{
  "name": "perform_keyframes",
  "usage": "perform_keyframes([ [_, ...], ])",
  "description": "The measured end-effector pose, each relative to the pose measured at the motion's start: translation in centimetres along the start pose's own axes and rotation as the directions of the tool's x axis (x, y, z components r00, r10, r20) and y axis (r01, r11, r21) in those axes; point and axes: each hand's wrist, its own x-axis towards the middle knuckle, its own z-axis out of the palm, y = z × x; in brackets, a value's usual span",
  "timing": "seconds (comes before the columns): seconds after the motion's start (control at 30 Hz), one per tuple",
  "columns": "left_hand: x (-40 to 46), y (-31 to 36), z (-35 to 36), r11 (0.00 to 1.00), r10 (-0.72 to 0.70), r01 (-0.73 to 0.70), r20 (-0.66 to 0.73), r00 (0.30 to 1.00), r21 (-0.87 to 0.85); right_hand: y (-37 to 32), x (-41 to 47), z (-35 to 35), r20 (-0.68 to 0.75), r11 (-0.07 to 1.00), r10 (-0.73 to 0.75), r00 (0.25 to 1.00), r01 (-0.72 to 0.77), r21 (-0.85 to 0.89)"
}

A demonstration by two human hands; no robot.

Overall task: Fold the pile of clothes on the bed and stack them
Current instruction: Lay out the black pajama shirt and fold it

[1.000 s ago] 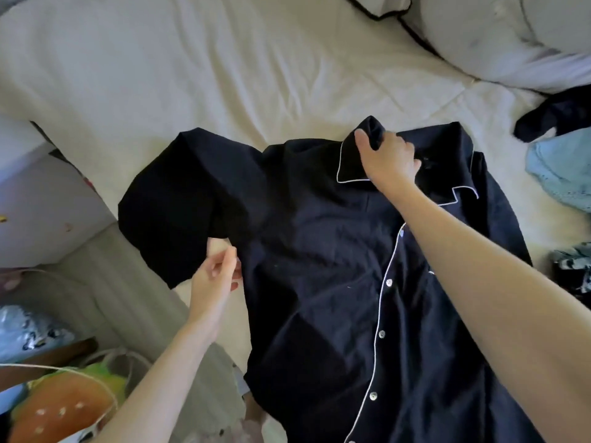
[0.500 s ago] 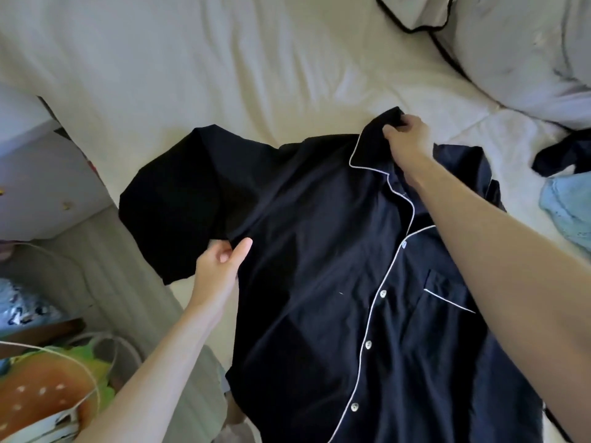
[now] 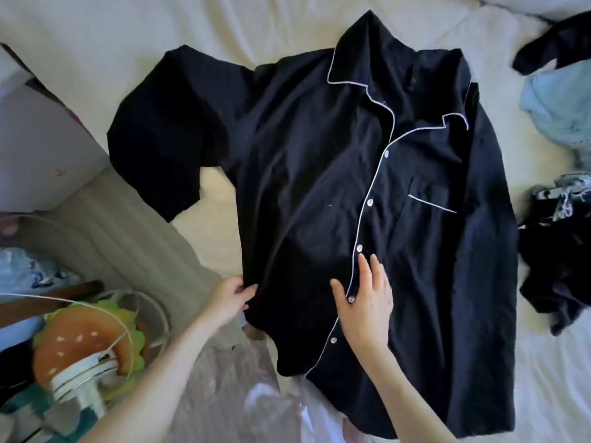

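Observation:
A dark navy button-up pyjama shirt (image 3: pixel 307 174) with white piping lies front side up and spread out on the white bed (image 3: pixel 128 33). Its collar points to the far side, and one sleeve reaches out to the left. My left hand (image 3: pixel 228 300) pinches the shirt's left side seam near the bed's edge. My right hand (image 3: pixel 366 302) rests flat, fingers straight, on the button placket low on the shirt front.
Unfolded clothes lie at the right: a light blue garment (image 3: pixel 563 103), a dark piece (image 3: pixel 553 49) above it, and a dark patterned heap (image 3: pixel 563 251). Off the bed's left edge sit a burger-shaped plush (image 3: pixel 83 340) and other clutter on the floor.
My right hand left the collar and came down to the lower placket. My left hand slid from the armpit down the side seam. The shirt lies flatter, its collar spread open.

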Motion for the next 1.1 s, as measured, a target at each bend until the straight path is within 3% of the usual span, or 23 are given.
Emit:
perform_keyframes([
  [0.1, -1.1, -0.5, -0.1, 0.988, 0.088, -0.07, -0.128, 0.988, 0.139, 2.8, -2.3, 1.3, 0.142, 0.98, 0.11, 0.984, -0.083, -0.183],
  [0.17, -2.4, -0.9, -1.0, 0.979, 0.135, -0.101, -0.196, 0.971, 0.177, 3.9, -2.6, 1.5, 0.151, 0.969, 0.104, 0.983, -0.065, -0.239],
  [0.27, -4.4, -1.5, -2.5, 0.968, 0.158, -0.117, -0.177, 0.971, 0.222, 3.9, -2.9, 1.3, 0.14, 0.967, 0.05, 0.989, -0.013, -0.255],
  [0.5, -6.4, -1.0, -3.4, 0.962, 0.187, -0.113, -0.297, 0.936, 0.249, 4.5, -5.4, -1.4, 0.008, 1.0, -0.005, 1.0, 0.005, 0.025],
  [0.63, -7.0, -0.9, -3.5, 0.905, 0.351, -0.238, -0.302, 0.886, 0.352, 5.2, -6.6, -3.1, -0.076, 0.992, 0.036, 0.996, -0.027, 0.125],
  [0.73, -7.1, -1.4, -3.3, 0.939, 0.289, -0.237, -0.2, 0.936, 0.249, 5.1, -6.8, -3.0, -0.095, 0.987, 0.071, 0.993, -0.056, 0.148],
  [0.83, -7.0, -2.9, -2.5, 0.987, 0.094, -0.084, -0.065, 0.993, 0.134, 5.5, -7.1, -2.0, -0.011, 0.995, 0.056, 0.998, -0.055, 0.088],
  [0.93, -6.8, -4.7, -1.7, 0.975, -0.019, 0.017, 0.007, 1.0, 0.219, 6.3, -7.5, -1.2, 0.078, 1.0, 0.019, 0.997, -0.018, -0.014],
  [1.1, -7.6, -6.9, -1.6, 0.971, 0.069, -0.059, -0.034, 0.997, 0.233, 7.0, -9.2, -0.6, 0.13, 0.968, -0.088, 0.988, 0.116, -0.223],
])
